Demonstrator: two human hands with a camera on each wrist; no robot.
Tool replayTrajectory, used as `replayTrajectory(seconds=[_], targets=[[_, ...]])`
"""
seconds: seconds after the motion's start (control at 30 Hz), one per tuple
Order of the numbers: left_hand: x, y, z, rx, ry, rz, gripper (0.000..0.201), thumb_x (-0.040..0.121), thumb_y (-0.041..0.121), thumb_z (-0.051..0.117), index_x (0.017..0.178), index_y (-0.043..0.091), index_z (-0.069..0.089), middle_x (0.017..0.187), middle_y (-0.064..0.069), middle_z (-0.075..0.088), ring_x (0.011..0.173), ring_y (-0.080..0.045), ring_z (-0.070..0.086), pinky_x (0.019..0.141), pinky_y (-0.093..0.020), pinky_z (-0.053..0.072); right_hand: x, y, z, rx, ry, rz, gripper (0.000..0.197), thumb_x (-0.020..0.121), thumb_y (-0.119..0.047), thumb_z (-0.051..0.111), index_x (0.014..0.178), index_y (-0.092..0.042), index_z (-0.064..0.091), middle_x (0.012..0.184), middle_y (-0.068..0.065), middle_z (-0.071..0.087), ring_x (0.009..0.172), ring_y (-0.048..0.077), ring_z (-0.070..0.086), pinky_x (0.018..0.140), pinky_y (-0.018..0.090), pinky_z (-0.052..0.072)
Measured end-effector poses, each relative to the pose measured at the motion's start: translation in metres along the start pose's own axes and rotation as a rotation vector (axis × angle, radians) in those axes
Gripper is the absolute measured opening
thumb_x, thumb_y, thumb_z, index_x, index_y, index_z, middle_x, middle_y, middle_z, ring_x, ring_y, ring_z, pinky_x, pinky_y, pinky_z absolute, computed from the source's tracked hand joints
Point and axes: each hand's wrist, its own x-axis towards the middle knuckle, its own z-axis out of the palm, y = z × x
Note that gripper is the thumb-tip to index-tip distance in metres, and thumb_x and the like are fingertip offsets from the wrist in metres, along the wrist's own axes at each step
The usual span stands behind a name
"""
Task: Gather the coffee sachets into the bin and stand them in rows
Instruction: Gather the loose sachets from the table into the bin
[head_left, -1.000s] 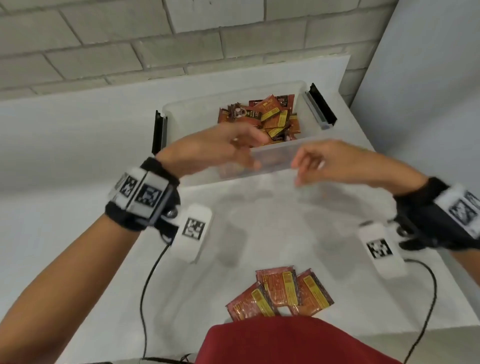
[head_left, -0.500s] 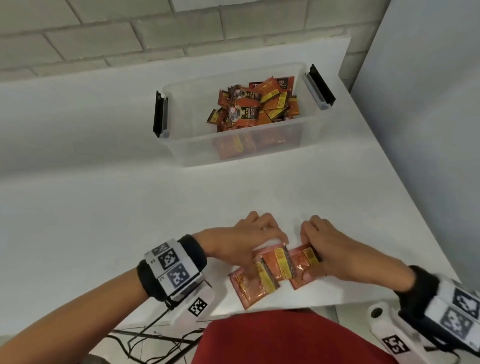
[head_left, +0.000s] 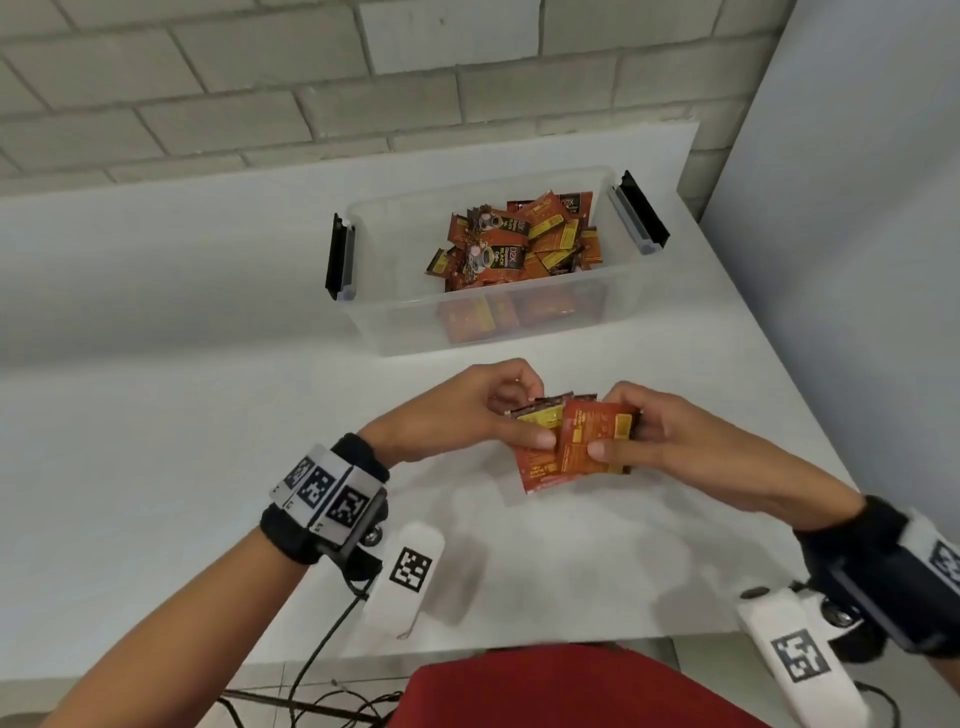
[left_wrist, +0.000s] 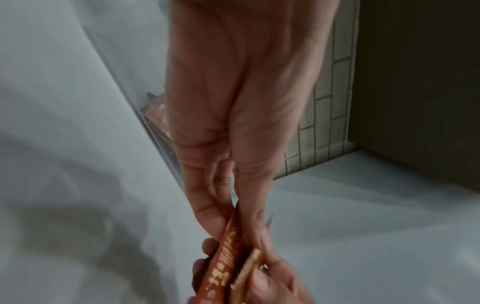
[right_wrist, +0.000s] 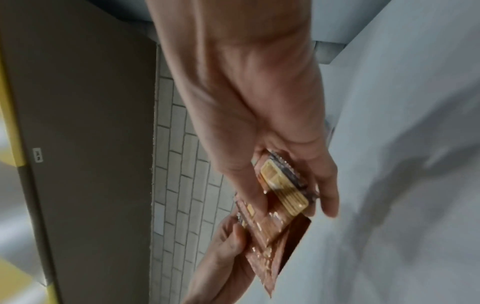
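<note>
Sachets (head_left: 569, 441) pinched between hands (head_left: 550, 421), above table (head_left: 156, 415)

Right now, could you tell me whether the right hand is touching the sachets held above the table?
Touching. In the head view the right hand pinches the sachets, thumb on their front face; the right wrist view shows fingers curled behind them.

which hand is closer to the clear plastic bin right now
Left, narrowly. The left hand is just in front of the clear plastic bin, below its middle. The right hand is slightly farther back, towards the bin's right end.
</note>
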Motion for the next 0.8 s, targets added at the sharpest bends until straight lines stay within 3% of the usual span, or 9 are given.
replayTrajectory(seconds=[0.1, 0.23, 0.33, 0.4, 0.5, 0.53, 0.6, 0.7, 0.8], targets=[[0.000, 0.013, -0.008, -0.065, 0.079, 0.018, 0.030, 0.076, 0.018, 0.075, 0.094, 0.012, 0.051, 0.099, -0.013, 0.067, 0.090, -0.020, 0.066, 0.077, -0.025, 0.054, 0.011, -0.017, 0.002, 0.091, 0.081, -0.037, 0.020, 0.084, -0.011, 0.068, 0.101, -0.008, 0.056, 0.104, 0.015, 0.066, 0.090, 0.014, 0.066, 0.076, 0.025, 0.055], [-0.003, 0.030, -0.035, -0.096, 0.201, 0.098, 0.029, 0.077, 0.026, 0.069, 0.100, 0.013, 0.056, 0.104, -0.008, 0.065, 0.091, -0.017, 0.066, 0.078, -0.027, 0.056, 0.032, -0.050, -0.008, 0.168, 0.120, -0.131, 0.026, 0.085, -0.007, 0.066, 0.104, -0.014, 0.051, 0.105, 0.009, 0.066, 0.085, 0.009, 0.069, 0.070, 0.022, 0.056], [-0.001, 0.036, -0.067, 0.011, 0.496, 0.121, 0.033, 0.079, 0.040, 0.066, 0.102, 0.016, 0.061, 0.096, 0.002, 0.064, 0.088, -0.011, 0.061, 0.075, -0.024, 0.052, 0.059, -0.078, -0.029, 0.199, 0.225, -0.226, 0.031, 0.085, -0.007, 0.067, 0.106, -0.017, 0.046, 0.114, 0.011, 0.061, 0.092, 0.015, 0.069, 0.072, 0.026, 0.057], [0.003, 0.030, -0.093, 0.100, 0.713, 0.078, 0.027, 0.085, 0.040, 0.068, 0.101, 0.019, 0.061, 0.088, 0.012, 0.064, 0.084, -0.009, 0.058, 0.071, -0.023, 0.048, 0.084, -0.093, -0.045, 0.194, 0.316, -0.259, 0.035, 0.085, -0.006, 0.069, 0.107, -0.019, 0.044, 0.117, 0.008, 0.058, 0.098, 0.018, 0.066, 0.079, 0.031, 0.058], [0.015, 0.010, -0.134, 0.197, 0.891, -0.040, 0.023, 0.088, 0.035, 0.068, 0.103, 0.023, 0.056, 0.100, 0.001, 0.059, 0.092, -0.021, 0.055, 0.064, -0.027, 0.042, 0.128, -0.107, -0.065, 0.135, 0.379, -0.234, 0.041, 0.086, -0.007, 0.069, 0.114, -0.016, 0.040, 0.121, 0.004, 0.054, 0.099, 0.016, 0.063, 0.079, 0.032, 0.058], [0.021, 0.004, -0.147, 0.240, 0.936, -0.102, 0.027, 0.087, 0.035, 0.069, 0.106, 0.023, 0.054, 0.110, -0.005, 0.056, 0.103, -0.026, 0.053, 0.068, -0.028, 0.043, 0.143, -0.108, -0.071, 0.095, 0.383, -0.215, 0.041, 0.087, -0.008, 0.069, 0.115, -0.016, 0.039, 0.123, 0.003, 0.052, 0.097, 0.014, 0.062, 0.076, 0.028, 0.057], [0.032, -0.006, -0.165, 0.371, 1.021, -0.241, 0.043, 0.085, 0.035, 0.070, 0.118, 0.017, 0.049, 0.127, -0.013, 0.047, 0.123, -0.032, 0.039, 0.089, -0.034, 0.039, 0.172, -0.106, -0.079, -0.004, 0.390, -0.158, 0.041, 0.088, -0.011, 0.067, 0.117, -0.015, 0.039, 0.125, 0.002, 0.049, 0.094, 0.013, 0.059, 0.071, 0.025, 0.053], [0.045, -0.018, -0.185, 0.403, 1.065, -0.358, 0.067, 0.082, 0.038, 0.073, 0.133, 0.010, 0.038, 0.135, -0.018, 0.038, 0.129, -0.033, 0.032, 0.104, -0.037, 0.030, 0.205, -0.099, -0.084, -0.192, 0.429, -0.073, 0.043, 0.087, -0.014, 0.068, 0.119, -0.014, 0.038, 0.122, 0.008, 0.052, 0.103, 0.023, 0.058, 0.079, 0.034, 0.053], [0.058, -0.032, -0.203, 0.227, 0.936, -0.441, 0.077, 0.083, 0.041, 0.072, 0.140, 0.008, 0.030, 0.134, -0.017, 0.041, 0.124, -0.035, 0.044, 0.098, -0.044, 0.043, 0.222, -0.095, -0.079, -0.425, 0.454, -0.019, 0.046, 0.088, -0.013, 0.066, 0.126, -0.006, 0.040, 0.107, 0.007, 0.054, 0.100, 0.023, 0.056, 0.066, 0.023, 0.046]])
